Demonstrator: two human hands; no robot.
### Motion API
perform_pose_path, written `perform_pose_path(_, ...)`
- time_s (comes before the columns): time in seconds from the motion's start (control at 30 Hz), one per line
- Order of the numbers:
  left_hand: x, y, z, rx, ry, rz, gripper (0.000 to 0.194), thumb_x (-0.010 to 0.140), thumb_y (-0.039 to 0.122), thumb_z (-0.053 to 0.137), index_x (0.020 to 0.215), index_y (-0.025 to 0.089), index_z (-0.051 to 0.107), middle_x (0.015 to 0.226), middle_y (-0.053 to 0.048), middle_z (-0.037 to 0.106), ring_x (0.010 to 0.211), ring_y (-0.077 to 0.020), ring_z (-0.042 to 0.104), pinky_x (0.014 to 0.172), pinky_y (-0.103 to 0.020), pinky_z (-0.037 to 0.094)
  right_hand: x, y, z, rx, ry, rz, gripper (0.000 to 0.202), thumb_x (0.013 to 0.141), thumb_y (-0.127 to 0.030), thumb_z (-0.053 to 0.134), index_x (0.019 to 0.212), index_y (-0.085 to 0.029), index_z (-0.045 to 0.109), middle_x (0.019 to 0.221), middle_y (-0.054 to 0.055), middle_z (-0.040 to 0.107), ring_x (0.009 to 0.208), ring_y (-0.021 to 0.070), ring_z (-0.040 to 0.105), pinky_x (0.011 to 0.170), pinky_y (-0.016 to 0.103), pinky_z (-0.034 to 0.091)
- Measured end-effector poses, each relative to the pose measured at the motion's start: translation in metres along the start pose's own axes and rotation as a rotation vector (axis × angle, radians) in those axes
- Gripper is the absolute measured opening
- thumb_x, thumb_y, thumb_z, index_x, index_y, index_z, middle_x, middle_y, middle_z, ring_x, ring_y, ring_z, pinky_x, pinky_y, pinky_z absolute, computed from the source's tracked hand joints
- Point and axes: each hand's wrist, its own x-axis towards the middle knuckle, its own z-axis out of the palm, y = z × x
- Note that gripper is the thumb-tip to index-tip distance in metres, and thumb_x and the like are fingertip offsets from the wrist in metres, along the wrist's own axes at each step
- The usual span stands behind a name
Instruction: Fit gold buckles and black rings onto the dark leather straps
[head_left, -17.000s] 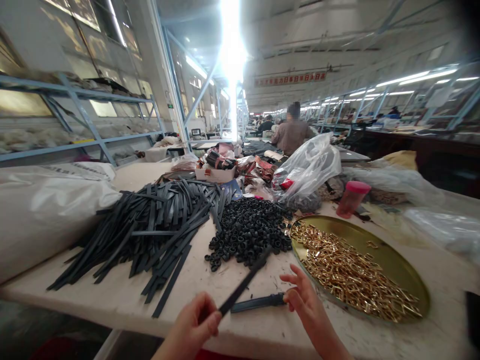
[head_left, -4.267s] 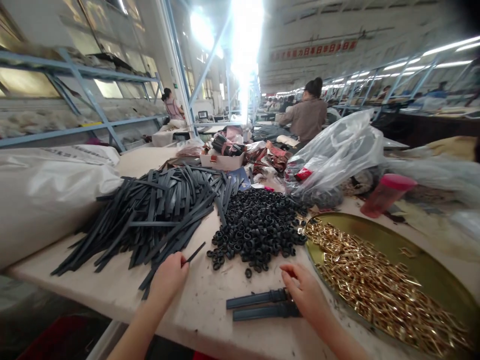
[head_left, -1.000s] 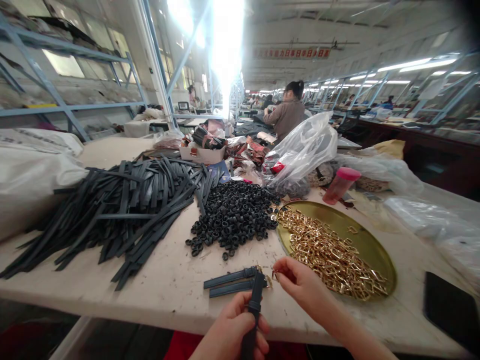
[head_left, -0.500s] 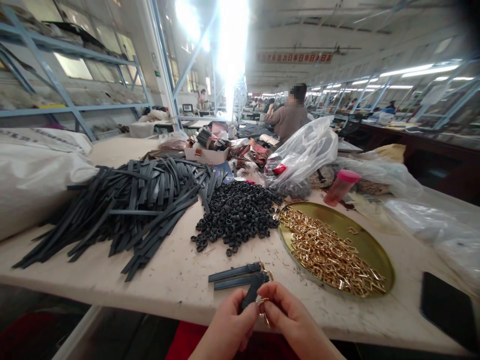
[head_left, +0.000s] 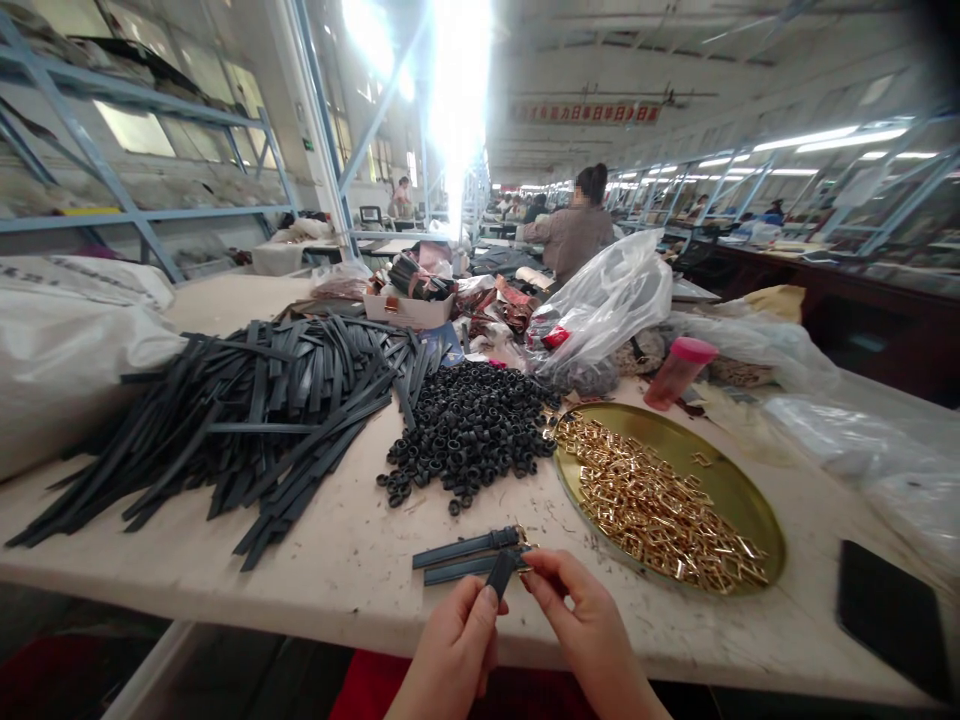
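Observation:
Near the table's front edge, my left hand (head_left: 459,640) pinches a short dark strap (head_left: 501,574) between thumb and fingers. My right hand (head_left: 574,605) is at the strap's upper right, its thumb and fingertips closed on a small gold buckle (head_left: 525,570), partly hidden by the fingers. Two dark straps with gold buckles (head_left: 465,548) lie side by side just beyond my hands. Behind them is a heap of small black loops (head_left: 476,430). A round gold tray (head_left: 709,450) of gold buckles (head_left: 667,505) stands to the right.
Many loose dark strips (head_left: 277,400) cover the left of the table (head_left: 315,590). A pink-lidded jar (head_left: 679,375) stands behind the tray, near a clear plastic bag (head_left: 607,300). A black flat object (head_left: 892,610) lies far right. A person (head_left: 574,235) is farther back.
My hands have drawn slightly apart, and the held strap's end shows more clearly between them. The person in the background has stretched an arm to the left.

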Motion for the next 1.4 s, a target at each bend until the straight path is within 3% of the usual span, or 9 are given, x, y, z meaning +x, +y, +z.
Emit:
perform_pose_path(0.17, 0.002, -0.003, -0.001, 0.023, 0.013, -0.013, 0.032, 0.076, 0.050, 0.046, 0.080, 0.018, 0.046, 0.044, 0.011, 0.035, 0.033, -0.0045, 0.026, 0.034, -0.017, 0.020, 0.003, 0.003, 0.016, 0.633, 0.020, 0.408, 0.028, 0.065, -0.038, 0.070, 0.082, -0.019, 0.058, 0.073, 0.000, 0.064, 0.062, 0.0130, 0.055, 0.058, 0.024, 0.043)
perform_pose_path(0.3, 0.006, -0.002, -0.002, 0.026, 0.067, -0.001, 0.031, 0.074, 0.048, 0.052, 0.075, 0.018, 0.047, 0.046, 0.011, 0.033, 0.037, -0.0053, 0.028, 0.036, -0.017, 0.022, -0.003, 0.010, 0.028, 0.648, -0.004, 0.378, 0.038, 0.058, -0.040, 0.075, 0.086, -0.019, 0.060, 0.066, -0.002, 0.063, 0.053, 0.0103, 0.051, 0.048, 0.021, 0.037)
perform_pose_path(0.47, 0.007, -0.005, -0.004, 0.065, 0.038, 0.015, 0.034, 0.076, 0.050, 0.048, 0.078, 0.017, 0.049, 0.048, 0.009, 0.035, 0.038, -0.0062, 0.029, 0.038, -0.018, 0.023, -0.006, 0.012, 0.022, 0.506, -0.027, 0.276, 0.031, 0.062, -0.038, 0.073, 0.083, -0.017, 0.066, 0.068, 0.001, 0.066, 0.063, 0.0146, 0.056, 0.062, 0.027, 0.044)
perform_pose_path(0.57, 0.004, -0.008, -0.006, 0.129, 0.003, 0.013, 0.034, 0.081, 0.049, 0.038, 0.080, 0.017, 0.050, 0.046, 0.009, 0.034, 0.037, -0.0076, 0.030, 0.038, -0.019, 0.023, -0.003, 0.006, 0.019, 0.704, 0.031, 0.385, 0.028, 0.059, -0.036, 0.076, 0.077, -0.018, 0.064, 0.061, -0.003, 0.061, 0.052, 0.0103, 0.054, 0.055, 0.024, 0.045)
perform_pose_path(0.67, -0.001, -0.006, -0.011, 0.260, -0.020, 0.064, 0.029, 0.082, 0.042, 0.041, 0.081, 0.017, 0.055, 0.054, 0.003, 0.048, 0.048, -0.0115, 0.043, 0.047, -0.020, 0.033, -0.003, 0.000, 0.021, 0.997, 0.079, 0.547, 0.030, 0.055, -0.029, 0.079, 0.077, -0.019, 0.062, 0.066, -0.004, 0.061, 0.052, 0.0076, 0.056, 0.055, 0.022, 0.049)
perform_pose_path(0.8, -0.007, 0.001, -0.017, 0.408, -0.065, 0.192, 0.024, 0.081, 0.039, 0.046, 0.078, 0.021, 0.063, 0.076, -0.005, 0.063, 0.073, -0.0198, 0.053, 0.067, -0.025, 0.038, -0.011, 0.003, 0.030, 1.087, 0.026, 0.645, 0.031, 0.054, -0.028, 0.080, 0.079, -0.019, 0.063, 0.065, -0.004, 0.062, 0.049, 0.0081, 0.057, 0.051, 0.022, 0.050)
perform_pose_path(0.97, -0.009, 0.007, -0.016, 0.517, -0.074, 0.231, 0.027, 0.084, 0.038, 0.041, 0.083, 0.023, 0.064, 0.083, -0.007, 0.065, 0.077, -0.0223, 0.055, 0.070, -0.027, 0.037, -0.017, 0.005, 0.034, 1.081, -0.026, 0.575, 0.029, 0.053, -0.033, 0.080, 0.072, -0.019, 0.063, 0.052, -0.006, 0.057, 0.042, 0.0038, 0.049, 0.044, 0.016, 0.043)
perform_pose_path(1.13, -0.012, 0.012, -0.014, 0.580, -0.072, 0.256, 0.026, 0.084, 0.035, 0.041, 0.082, 0.024, 0.064, 0.084, -0.007, 0.065, 0.078, -0.0229, 0.056, 0.070, -0.027, 0.037, -0.013, 0.001, 0.024, 0.855, 0.044, 0.389, 0.038, 0.056, -0.035, 0.079, 0.089, -0.021, 0.067, 0.061, -0.005, 0.059, 0.049, 0.0058, 0.049, 0.048, 0.018, 0.041)
perform_pose_path(1.4, -0.013, 0.010, -0.006, 0.400, -0.033, 0.215, 0.022, 0.083, 0.034, 0.043, 0.078, 0.019, 0.059, 0.080, -0.006, 0.063, 0.075, -0.0204, 0.054, 0.069, -0.026, 0.038, -0.022, 0.009, 0.028, 0.676, -0.052, 0.319, 0.026, 0.063, -0.042, 0.071, 0.073, -0.018, 0.068, 0.056, -0.003, 0.056, 0.052, 0.0095, 0.045, 0.050, 0.021, 0.037)
